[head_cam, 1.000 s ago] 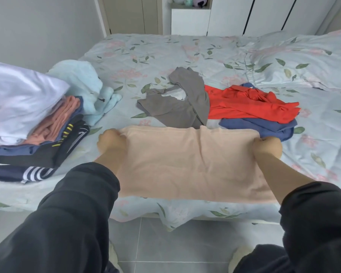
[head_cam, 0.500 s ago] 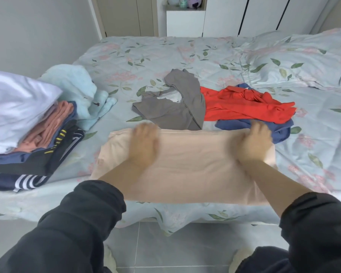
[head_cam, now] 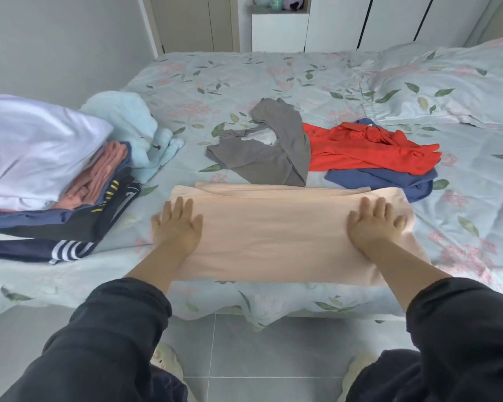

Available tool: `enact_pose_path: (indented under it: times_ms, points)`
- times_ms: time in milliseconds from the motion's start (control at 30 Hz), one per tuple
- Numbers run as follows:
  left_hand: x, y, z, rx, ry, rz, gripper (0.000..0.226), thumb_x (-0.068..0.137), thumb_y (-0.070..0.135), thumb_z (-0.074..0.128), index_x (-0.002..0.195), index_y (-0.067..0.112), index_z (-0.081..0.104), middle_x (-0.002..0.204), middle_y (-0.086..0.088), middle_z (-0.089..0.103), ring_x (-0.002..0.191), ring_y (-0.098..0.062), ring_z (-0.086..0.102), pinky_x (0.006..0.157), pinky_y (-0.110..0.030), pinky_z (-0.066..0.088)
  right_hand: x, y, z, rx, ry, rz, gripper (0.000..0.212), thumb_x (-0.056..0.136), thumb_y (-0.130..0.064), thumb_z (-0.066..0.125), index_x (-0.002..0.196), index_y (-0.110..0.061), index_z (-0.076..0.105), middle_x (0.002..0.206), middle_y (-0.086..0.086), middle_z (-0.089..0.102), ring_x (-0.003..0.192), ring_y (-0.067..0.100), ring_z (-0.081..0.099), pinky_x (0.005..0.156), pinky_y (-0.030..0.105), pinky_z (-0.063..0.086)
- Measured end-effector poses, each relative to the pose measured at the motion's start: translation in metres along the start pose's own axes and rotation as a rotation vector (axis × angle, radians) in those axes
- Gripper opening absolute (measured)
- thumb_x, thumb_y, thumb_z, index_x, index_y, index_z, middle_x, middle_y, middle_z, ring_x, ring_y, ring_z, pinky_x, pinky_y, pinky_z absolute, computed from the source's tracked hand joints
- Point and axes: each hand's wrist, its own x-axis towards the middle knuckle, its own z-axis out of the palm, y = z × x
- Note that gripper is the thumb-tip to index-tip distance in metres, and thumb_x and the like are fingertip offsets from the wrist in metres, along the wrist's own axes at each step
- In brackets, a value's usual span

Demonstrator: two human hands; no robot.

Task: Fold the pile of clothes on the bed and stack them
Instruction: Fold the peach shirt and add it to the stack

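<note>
A folded peach garment (head_cam: 276,230) lies flat along the near edge of the bed (head_cam: 273,76). My left hand (head_cam: 177,224) presses flat on its left end, fingers straight. On the right end my right hand (head_cam: 373,224) lies the same way, palm down. Behind the peach garment lie three unfolded pieces: a grey one (head_cam: 267,149), a red one (head_cam: 366,146) and a blue one (head_cam: 389,181) partly under the red. A stack of folded clothes (head_cam: 41,175) stands at the left, white on top, dark striped pieces at the bottom.
A light blue fluffy item (head_cam: 134,123) leans against the stack's far side. A pillow (head_cam: 453,85) in the same floral cover lies at the back right. Grey floor tiles (head_cam: 273,358) run below the bed edge. White wardrobe doors (head_cam: 389,21) stand behind the bed.
Both hands let go of the peach garment's far edge after folding it forward, then slid outward to its ends and now press it flat.
</note>
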Motion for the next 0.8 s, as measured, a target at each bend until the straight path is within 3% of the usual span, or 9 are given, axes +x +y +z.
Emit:
enact_pose_path:
  times_ms: [100,200,333,567,667,733,800]
  points:
    - [-0.011,-0.005,-0.009,-0.129,0.041,-0.081,0.059,0.099,0.041,0.028,0.151,0.018,0.013,0.159,-0.008,0.013,0.144,-0.027,0.014,0.115,-0.045,0.017,-0.018,-0.025,-0.003,-0.003,0.009,-0.079,0.064,0.098,-0.045,0.019,0.153,-0.018,0.002,0.159,0.012,-0.008,0.146,0.029,-0.008,0.116,0.054,-0.005]
    - [-0.018,-0.01,-0.02,-0.244,0.101,-0.158,0.057,0.093,0.032,0.044,0.142,0.006,0.028,0.141,-0.015,0.038,0.128,-0.033,0.035,0.102,-0.043,0.034,-0.046,-0.069,0.0,-0.053,0.045,-0.376,0.062,0.099,-0.043,0.021,0.153,-0.02,0.001,0.16,0.009,-0.008,0.147,0.027,-0.006,0.115,0.052,-0.003]
    - [-0.019,-0.023,-0.032,-0.392,0.059,-0.23,0.045,0.091,0.029,0.051,0.127,0.004,0.042,0.127,-0.017,0.049,0.119,-0.036,0.046,0.093,-0.042,0.039,-0.089,-0.114,0.024,-0.103,-0.095,-0.782,0.056,0.1,-0.047,0.016,0.153,-0.03,0.004,0.161,-0.001,-0.007,0.147,0.02,-0.005,0.116,0.047,-0.002]
    - [-0.017,-0.042,-0.048,-0.829,-0.21,-0.281,0.065,0.084,0.033,0.07,0.132,-0.004,0.047,0.127,-0.02,0.056,0.117,-0.034,0.053,0.089,-0.036,0.044,-0.092,-0.121,0.034,-0.072,-0.152,-0.722,0.056,0.1,-0.046,0.018,0.153,-0.03,0.005,0.161,-0.005,-0.004,0.147,0.013,-0.003,0.117,0.044,-0.001]
    - [-0.018,-0.044,-0.058,-1.094,-0.295,-0.297,0.052,0.085,0.02,0.071,0.125,-0.009,0.052,0.126,-0.023,0.057,0.115,-0.036,0.056,0.098,-0.044,0.045,-0.09,-0.127,0.031,0.021,-0.205,-0.617,0.056,0.101,-0.044,0.02,0.152,-0.026,0.01,0.161,-0.002,-0.001,0.147,0.014,-0.001,0.116,0.045,0.001]
    - [-0.024,-0.041,-0.066,-1.252,-0.361,-0.315,0.035,0.087,0.012,0.068,0.114,-0.008,0.058,0.125,-0.022,0.058,0.109,-0.034,0.059,0.093,-0.042,0.047,-0.094,-0.128,0.034,0.027,-0.167,-0.504,0.057,0.1,-0.043,0.019,0.152,-0.024,0.009,0.161,0.001,-0.003,0.147,0.017,-0.002,0.116,0.047,0.001]
    - [-0.03,-0.033,-0.074,-1.259,-0.434,-0.344,0.035,0.086,0.009,0.068,0.117,-0.004,0.057,0.121,-0.019,0.059,0.105,-0.032,0.059,0.09,-0.043,0.047,-0.098,-0.127,0.036,-0.011,-0.135,-0.451,0.058,0.099,-0.043,0.018,0.153,-0.023,0.006,0.161,0.002,-0.004,0.147,0.018,-0.004,0.116,0.048,0.001]
